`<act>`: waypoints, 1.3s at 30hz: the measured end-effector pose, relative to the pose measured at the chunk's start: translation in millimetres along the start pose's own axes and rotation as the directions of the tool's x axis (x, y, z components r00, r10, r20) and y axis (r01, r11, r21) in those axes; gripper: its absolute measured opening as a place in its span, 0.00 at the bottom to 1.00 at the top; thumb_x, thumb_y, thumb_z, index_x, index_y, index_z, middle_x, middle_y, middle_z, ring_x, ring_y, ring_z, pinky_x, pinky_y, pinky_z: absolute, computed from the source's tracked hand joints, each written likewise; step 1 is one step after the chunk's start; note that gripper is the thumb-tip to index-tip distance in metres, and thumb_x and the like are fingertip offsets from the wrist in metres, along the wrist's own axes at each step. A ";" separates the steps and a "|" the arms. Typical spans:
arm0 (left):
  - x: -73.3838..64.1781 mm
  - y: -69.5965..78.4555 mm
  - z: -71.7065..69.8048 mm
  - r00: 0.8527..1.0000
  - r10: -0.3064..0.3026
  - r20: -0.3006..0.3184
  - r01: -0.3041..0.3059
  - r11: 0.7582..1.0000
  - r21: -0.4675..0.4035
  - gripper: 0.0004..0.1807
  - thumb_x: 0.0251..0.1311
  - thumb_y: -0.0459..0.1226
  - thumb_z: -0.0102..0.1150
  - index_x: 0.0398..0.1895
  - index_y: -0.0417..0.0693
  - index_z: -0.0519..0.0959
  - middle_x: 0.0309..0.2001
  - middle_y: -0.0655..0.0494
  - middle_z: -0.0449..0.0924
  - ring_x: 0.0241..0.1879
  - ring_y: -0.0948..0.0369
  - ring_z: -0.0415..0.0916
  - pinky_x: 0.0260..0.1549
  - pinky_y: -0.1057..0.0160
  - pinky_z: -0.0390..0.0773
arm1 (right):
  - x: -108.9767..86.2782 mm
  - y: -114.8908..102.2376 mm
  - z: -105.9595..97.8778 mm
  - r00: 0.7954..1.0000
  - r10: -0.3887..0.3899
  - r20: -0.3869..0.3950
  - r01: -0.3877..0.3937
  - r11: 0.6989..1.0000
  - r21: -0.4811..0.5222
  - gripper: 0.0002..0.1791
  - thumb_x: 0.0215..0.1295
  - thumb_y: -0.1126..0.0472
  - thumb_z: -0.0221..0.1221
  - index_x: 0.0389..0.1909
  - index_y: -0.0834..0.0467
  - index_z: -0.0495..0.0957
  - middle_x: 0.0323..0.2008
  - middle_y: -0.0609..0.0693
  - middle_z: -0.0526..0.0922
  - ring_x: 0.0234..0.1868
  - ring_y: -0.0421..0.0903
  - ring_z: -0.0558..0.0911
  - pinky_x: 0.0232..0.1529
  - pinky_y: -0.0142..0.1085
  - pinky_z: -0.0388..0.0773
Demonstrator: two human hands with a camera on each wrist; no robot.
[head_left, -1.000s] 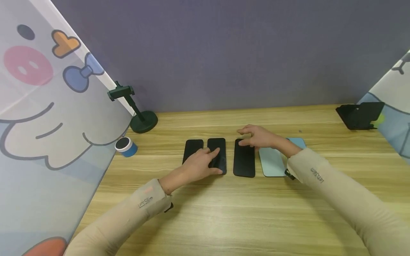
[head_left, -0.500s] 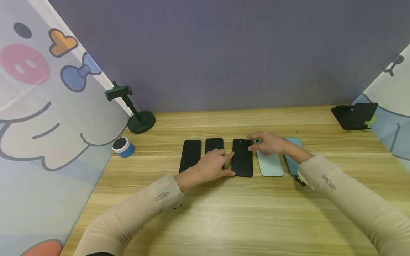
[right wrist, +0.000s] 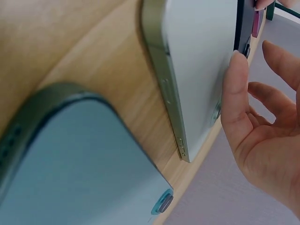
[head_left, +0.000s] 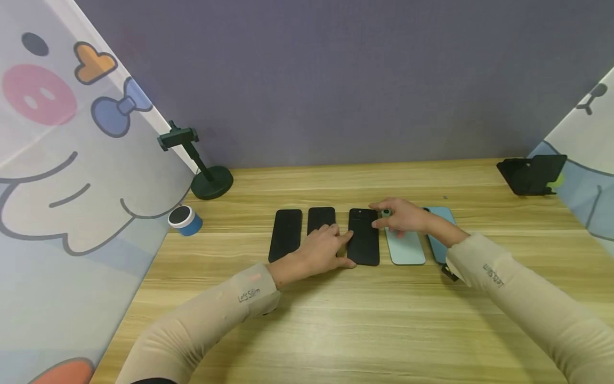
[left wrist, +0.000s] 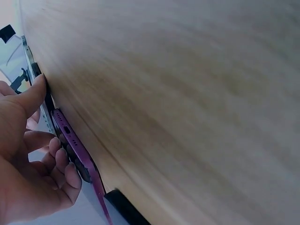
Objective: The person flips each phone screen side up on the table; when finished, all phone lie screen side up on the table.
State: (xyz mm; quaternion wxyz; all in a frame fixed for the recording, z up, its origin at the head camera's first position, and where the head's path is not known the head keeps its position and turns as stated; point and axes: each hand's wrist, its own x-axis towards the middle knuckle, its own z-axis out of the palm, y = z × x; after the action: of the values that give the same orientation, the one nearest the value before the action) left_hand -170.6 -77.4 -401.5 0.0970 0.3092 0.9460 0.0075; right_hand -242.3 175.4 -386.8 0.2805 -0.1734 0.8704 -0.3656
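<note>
Several smartphones lie in a row on the wooden table. The middle one, a black phone (head_left: 363, 242), has a small camera mark near its far end. My left hand (head_left: 317, 252) touches its left edge with thumb and forefinger, reaching over the second phone (head_left: 321, 216); that phone's purple side (left wrist: 77, 145) shows in the left wrist view. My right hand (head_left: 406, 217) touches the black phone's right edge near its far end, above a pale green phone (head_left: 406, 249). A blue phone (head_left: 438, 245) lies under the right wrist, and another black phone (head_left: 285, 234) is farthest left.
A dark green phone stand (head_left: 212, 181) stands at the back left, near a blue and white jar (head_left: 185, 221). At the back right is a black folding stand (head_left: 532, 175). A grey partition (head_left: 336, 80) rises behind the table (head_left: 364, 330).
My left hand has gone right, from the second phone to the middle black phone's left edge. My right hand has shifted from that phone's far end to its right edge. Lately both are nearly still.
</note>
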 end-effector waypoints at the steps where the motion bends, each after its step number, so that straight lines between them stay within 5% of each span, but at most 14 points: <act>1: 0.1 -0.2 0.5 1.000 -0.003 0.001 0.003 1.000 0.001 0.47 0.60 0.68 0.54 0.77 0.55 0.61 0.64 0.50 0.74 0.59 0.54 0.74 0.53 0.56 0.79 | -0.1 0.2 0.2 1.000 -0.001 -0.002 0.001 1.000 0.000 0.38 0.71 0.53 0.60 0.77 0.58 0.58 0.72 0.65 0.60 0.25 0.47 0.75 0.25 0.42 0.78; 10: 0.2 2.4 1.6 0.999 -0.032 0.009 0.032 0.999 -0.007 0.48 0.59 0.69 0.54 0.78 0.56 0.60 0.68 0.48 0.71 0.64 0.51 0.71 0.56 0.54 0.77 | -0.3 3.2 1.8 1.000 -0.009 -0.017 0.009 1.000 0.000 0.38 0.70 0.52 0.61 0.77 0.58 0.60 0.72 0.65 0.60 0.28 0.47 0.77 0.26 0.41 0.80; 20: 1.8 4.8 2.8 0.999 -0.041 0.001 0.041 0.999 0.025 0.49 0.58 0.70 0.54 0.78 0.56 0.61 0.62 0.51 0.74 0.53 0.57 0.74 0.44 0.60 0.77 | 0.8 5.2 1.5 0.999 -0.032 -0.013 0.033 0.999 0.027 0.38 0.71 0.52 0.61 0.77 0.60 0.59 0.73 0.65 0.61 0.29 0.48 0.77 0.26 0.41 0.81; 31: 1.2 4.0 1.4 0.999 -0.043 0.016 0.043 0.999 -0.004 0.48 0.60 0.69 0.54 0.78 0.56 0.60 0.68 0.48 0.70 0.61 0.53 0.72 0.53 0.55 0.78 | 6.6 9.1 -2.8 0.999 -0.013 0.031 0.007 0.978 0.206 0.40 0.71 0.53 0.61 0.77 0.61 0.56 0.72 0.66 0.60 0.23 0.43 0.76 0.26 0.39 0.81; 39: 2.0 3.8 1.1 0.998 -0.048 0.028 0.049 0.999 -0.014 0.48 0.60 0.68 0.54 0.78 0.56 0.59 0.67 0.49 0.71 0.62 0.53 0.72 0.54 0.53 0.78 | 16.9 11.9 -6.3 0.998 0.018 0.063 -0.035 0.963 0.268 0.37 0.71 0.53 0.60 0.76 0.61 0.59 0.62 0.64 0.69 0.21 0.39 0.71 0.26 0.35 0.79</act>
State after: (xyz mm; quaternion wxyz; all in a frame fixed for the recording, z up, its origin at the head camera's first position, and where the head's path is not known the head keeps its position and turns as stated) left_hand -169.7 -73.2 -402.7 0.1123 0.2855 0.9517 0.0080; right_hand -260.6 178.2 -398.0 0.3324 -0.1328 0.8061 -0.4713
